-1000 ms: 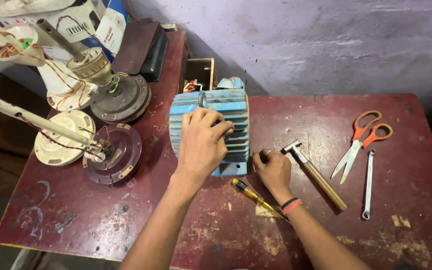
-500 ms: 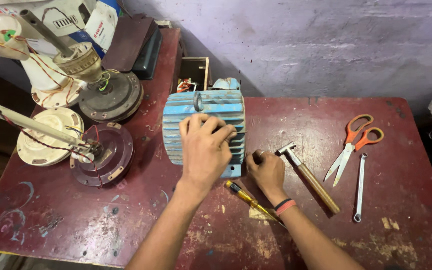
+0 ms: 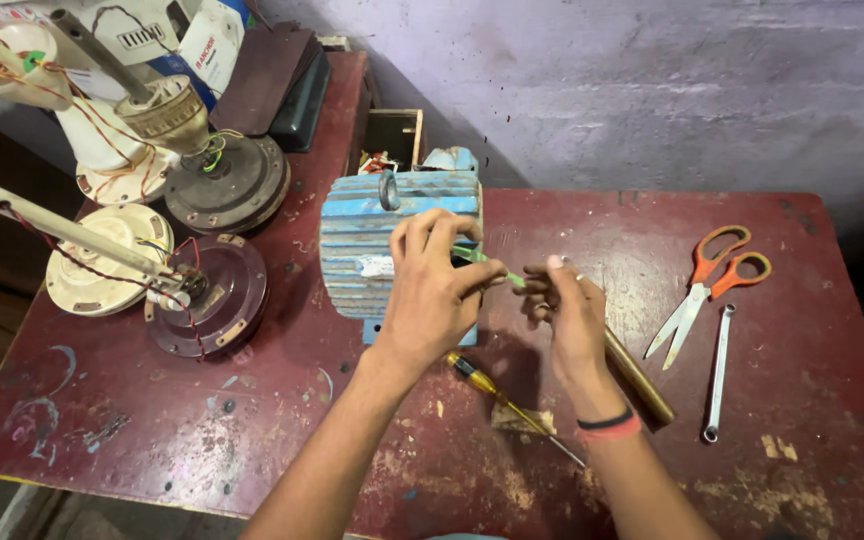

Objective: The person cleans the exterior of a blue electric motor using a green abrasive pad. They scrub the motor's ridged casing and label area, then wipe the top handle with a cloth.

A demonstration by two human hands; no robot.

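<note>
Head view: left hand (image 3: pixel 432 295) hides blue motor's (image 3: pixel 372 240) side.

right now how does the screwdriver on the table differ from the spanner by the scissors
The screwdriver has a yellow and dark handle with a thin shaft; the spanner is plain silver metal throughout. The screwdriver lies diagonally, between the left hand and right hand, partly on a scrap; the spanner lies nearly straight, right of the scissors. Both rest untouched on the red table.
</note>
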